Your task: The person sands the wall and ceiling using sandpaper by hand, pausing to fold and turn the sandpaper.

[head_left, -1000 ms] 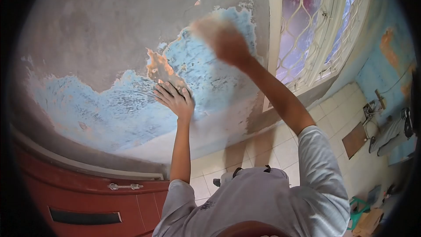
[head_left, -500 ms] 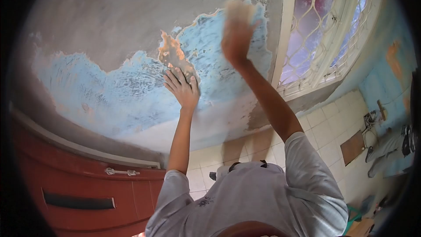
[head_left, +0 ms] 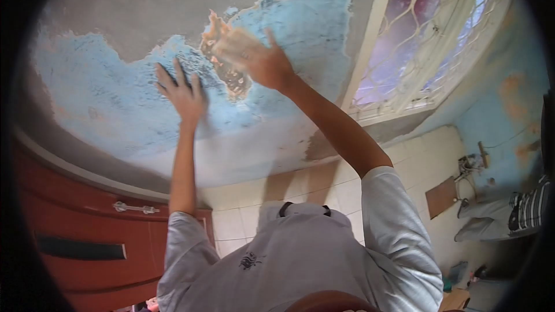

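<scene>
A wall (head_left: 133,0) of grey plaster has a wide patch of worn light blue paint (head_left: 104,98). Between the two halves of the blue lies a rough orange and brown patch (head_left: 236,84). My left hand (head_left: 186,95) rests on the blue area left of that patch, fingers spread, holding nothing. Over the upper part of the rough patch is my right hand (head_left: 260,60), its fingers smeared by motion but the thumb apart; whether something thin is under it cannot be made out.
A window with a white grille (head_left: 399,40) is at the right. Lower left stands a red door (head_left: 139,237) with a bolt (head_left: 136,208). Pale floor tiles (head_left: 231,222) lie below. At the far right are a person's legs (head_left: 488,225) and a brown board (head_left: 441,197).
My left hand has moved left, off the rough patch onto the blue paint. My right hand has swept from the upper right down and left to the rough patch. The view has shifted.
</scene>
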`<state>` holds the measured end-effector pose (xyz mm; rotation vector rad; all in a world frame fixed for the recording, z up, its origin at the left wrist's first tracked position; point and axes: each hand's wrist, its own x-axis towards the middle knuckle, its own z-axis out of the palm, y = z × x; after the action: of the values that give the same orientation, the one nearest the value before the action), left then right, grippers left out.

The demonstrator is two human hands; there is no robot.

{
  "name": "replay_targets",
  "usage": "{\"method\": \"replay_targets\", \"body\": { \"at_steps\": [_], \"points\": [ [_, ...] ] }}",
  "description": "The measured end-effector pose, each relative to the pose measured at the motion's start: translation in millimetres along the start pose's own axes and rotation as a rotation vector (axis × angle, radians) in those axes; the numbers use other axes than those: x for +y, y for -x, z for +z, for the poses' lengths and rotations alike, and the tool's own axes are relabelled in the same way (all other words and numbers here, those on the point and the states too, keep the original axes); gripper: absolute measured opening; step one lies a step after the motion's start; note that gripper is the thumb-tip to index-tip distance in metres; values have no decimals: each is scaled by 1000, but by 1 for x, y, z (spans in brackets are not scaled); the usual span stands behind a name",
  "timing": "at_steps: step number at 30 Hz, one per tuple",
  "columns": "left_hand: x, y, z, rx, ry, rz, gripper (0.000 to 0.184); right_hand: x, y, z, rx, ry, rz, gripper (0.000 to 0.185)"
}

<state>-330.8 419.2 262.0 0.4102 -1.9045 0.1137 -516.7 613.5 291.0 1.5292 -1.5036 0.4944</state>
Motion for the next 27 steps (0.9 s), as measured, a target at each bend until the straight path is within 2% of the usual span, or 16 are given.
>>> {"method": "replay_targets", "body": {
  "at_steps": [2,4,6,8,10,11,12,14,15,16,18,21,24,25,26,27],
  "points": [
    [-15,-21,-13,26,-19,36,64,25,-3,-14,-35,36,-110,57],
    [-31,-35,-27,77,41,38,62,69,-4,-16,33,331,219,59],
    [-50,-39,-37,92,27,20,62,71,-44,-57,420,319,676,55],
    [-68,-39,-41,75,0,44,62,41,-67,-28,506,271,671,54],
    [-77,-37,-38,73,-5,41,62,-2,-52,11,143,338,489,50],
    [-80,-37,-37,67,-10,49,62,-15,-40,31,-23,196,142,47],
    [-83,-34,-40,67,-7,54,62,-15,-42,31,-22,199,146,47],
    [-95,-36,-44,6,8,84,61,7,-48,20,-522,93,72,45],
    [-110,-31,-41,7,-34,88,60,8,-68,-10,-68,314,101,43],
    [-124,-28,-34,14,-29,93,60,21,-80,-20,19,368,420,39],
    [-144,-9,-28,124,-31,95,58,-10,-118,-4,644,180,758,40],
    [-148,-7,-25,174,-4,115,57,-59,-82,44,107,139,348,48],
    [-157,-4,-20,170,-20,155,57,-19,-76,10,-121,284,58,55],
    [-159,-4,-22,164,-7,158,57,-21,-87,-8,-405,539,433,60],
    [-159,-3,-24,141,-15,175,59,-28,-93,0,-417,546,442,60],
    [-157,-2,-24,125,-24,187,61,-36,-106,16,131,413,667,59]
  ]
}}
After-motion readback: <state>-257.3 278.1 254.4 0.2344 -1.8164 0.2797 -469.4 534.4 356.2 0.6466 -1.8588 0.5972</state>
